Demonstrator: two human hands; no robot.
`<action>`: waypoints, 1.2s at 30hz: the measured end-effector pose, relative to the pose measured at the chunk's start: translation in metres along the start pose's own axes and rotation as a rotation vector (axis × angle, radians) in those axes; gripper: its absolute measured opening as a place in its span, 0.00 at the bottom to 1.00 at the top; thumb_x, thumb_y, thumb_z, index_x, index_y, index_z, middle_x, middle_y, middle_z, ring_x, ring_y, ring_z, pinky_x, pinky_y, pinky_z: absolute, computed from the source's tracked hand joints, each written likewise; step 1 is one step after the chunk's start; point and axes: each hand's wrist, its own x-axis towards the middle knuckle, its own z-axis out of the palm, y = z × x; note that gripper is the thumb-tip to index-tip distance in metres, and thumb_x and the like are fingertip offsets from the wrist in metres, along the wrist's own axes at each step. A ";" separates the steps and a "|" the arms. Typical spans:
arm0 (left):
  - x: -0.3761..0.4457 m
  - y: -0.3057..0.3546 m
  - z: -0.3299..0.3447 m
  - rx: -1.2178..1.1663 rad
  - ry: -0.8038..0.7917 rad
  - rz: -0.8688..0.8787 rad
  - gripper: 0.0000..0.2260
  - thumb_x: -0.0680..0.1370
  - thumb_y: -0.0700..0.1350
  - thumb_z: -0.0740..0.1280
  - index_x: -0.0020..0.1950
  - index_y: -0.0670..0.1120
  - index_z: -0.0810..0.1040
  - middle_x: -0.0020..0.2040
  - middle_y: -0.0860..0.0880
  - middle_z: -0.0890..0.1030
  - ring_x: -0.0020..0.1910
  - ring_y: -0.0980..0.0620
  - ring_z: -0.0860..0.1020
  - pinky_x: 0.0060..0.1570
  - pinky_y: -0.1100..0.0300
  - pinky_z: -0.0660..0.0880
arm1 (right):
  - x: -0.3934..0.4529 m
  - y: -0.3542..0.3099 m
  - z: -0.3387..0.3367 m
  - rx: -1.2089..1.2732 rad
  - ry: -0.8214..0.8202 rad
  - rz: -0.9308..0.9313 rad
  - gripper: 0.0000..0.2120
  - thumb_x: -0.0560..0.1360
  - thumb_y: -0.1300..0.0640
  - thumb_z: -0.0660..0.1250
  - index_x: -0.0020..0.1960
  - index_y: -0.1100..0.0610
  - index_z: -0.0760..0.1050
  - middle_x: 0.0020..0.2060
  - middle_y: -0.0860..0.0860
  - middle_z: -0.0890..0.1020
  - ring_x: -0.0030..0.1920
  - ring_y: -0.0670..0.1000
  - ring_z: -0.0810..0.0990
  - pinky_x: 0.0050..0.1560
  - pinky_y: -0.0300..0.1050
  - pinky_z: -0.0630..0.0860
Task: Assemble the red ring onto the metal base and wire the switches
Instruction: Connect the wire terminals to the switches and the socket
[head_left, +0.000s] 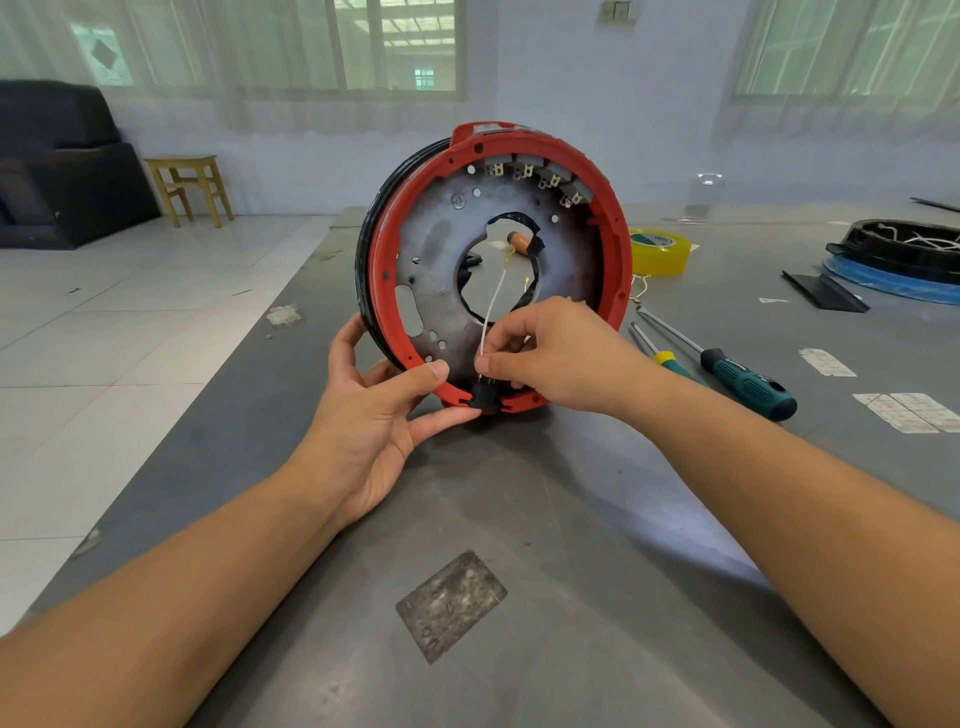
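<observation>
While it stands on edge on the grey table (571, 545), the assembly fills the space just beyond both hands.
Red ring (615, 244): seated around the rim of the metal base (441, 244), its lowest arc touching the tabletop between the two hands.
Switches: a row of grey ones (530, 169) sits along the ring's top arc, well above the hands; a black switch (484, 397) sits in the ring's bottom edge, between the fingertips.
White wire (493, 304): rises from the right fingers up through the base's central opening.
Left hand (374, 415): palm turned inward, thumb pressed on the ring's lower rim, fingers curled under and behind it, gripping the assembly.
Right hand (561, 358): fingers pinched narrow on the wire's end just above the black switch, wrist raised off the table.
Open room: bare tabletop runs from the ring back under both forearms.
Right of the right hand: two screwdrivers (727, 371) lie near; a yellow tape roll (660, 252) lies farther off.
Table's edge: runs left of the left forearm, tiled floor beyond.
</observation>
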 end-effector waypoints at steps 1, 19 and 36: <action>0.000 0.000 0.000 -0.002 0.000 0.001 0.41 0.71 0.30 0.75 0.75 0.61 0.67 0.64 0.31 0.77 0.65 0.31 0.81 0.51 0.31 0.82 | 0.000 0.000 0.001 -0.018 0.005 0.003 0.06 0.78 0.50 0.72 0.46 0.51 0.85 0.38 0.49 0.86 0.37 0.44 0.80 0.58 0.42 0.71; 0.008 -0.002 -0.002 -0.008 0.044 0.017 0.41 0.68 0.33 0.78 0.74 0.61 0.68 0.62 0.36 0.80 0.59 0.35 0.84 0.48 0.37 0.84 | 0.006 -0.007 0.006 -0.087 0.060 0.006 0.07 0.76 0.51 0.71 0.43 0.52 0.84 0.36 0.48 0.85 0.39 0.45 0.81 0.36 0.33 0.68; 0.016 0.001 -0.011 -0.088 0.108 0.004 0.37 0.69 0.33 0.78 0.72 0.58 0.69 0.62 0.38 0.84 0.60 0.32 0.83 0.48 0.38 0.84 | -0.007 0.017 0.023 -0.461 0.549 -0.414 0.09 0.76 0.56 0.67 0.52 0.55 0.85 0.47 0.49 0.83 0.51 0.55 0.78 0.51 0.51 0.73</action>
